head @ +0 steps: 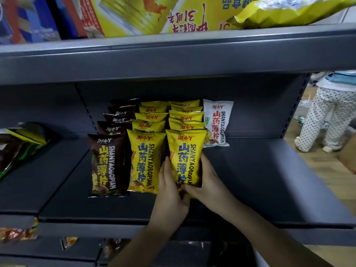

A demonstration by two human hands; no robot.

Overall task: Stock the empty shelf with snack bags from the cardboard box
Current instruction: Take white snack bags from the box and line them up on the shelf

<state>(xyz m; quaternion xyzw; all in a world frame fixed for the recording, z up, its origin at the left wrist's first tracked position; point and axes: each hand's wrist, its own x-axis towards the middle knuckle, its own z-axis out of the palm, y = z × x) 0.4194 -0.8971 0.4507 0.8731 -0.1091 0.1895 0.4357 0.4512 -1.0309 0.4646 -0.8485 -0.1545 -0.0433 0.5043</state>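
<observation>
On the dark grey shelf (pixel 260 180) stand rows of snack bags: a brown row (pixel 107 164), a yellow row (pixel 144 158) and a second yellow row. Its front yellow bag (pixel 184 158) is held between both hands. My left hand (pixel 169 191) lies against the bag's left side with fingers fairly straight. My right hand (pixel 206 178) wraps around its right side and bottom edge. A single white bag (pixel 216 122) stands at the back right. The cardboard box is out of view.
The upper shelf (pixel 173 54) overhangs, carrying a yellow carton (pixel 146 14) and a yellow bag (pixel 289 12). Loose bags (pixel 23 139) lie at the left on the neighbouring shelf. A person in dotted trousers (pixel 325 116) stands on the wooden floor to the right. Lower shelves hold more packets (pixel 17 233).
</observation>
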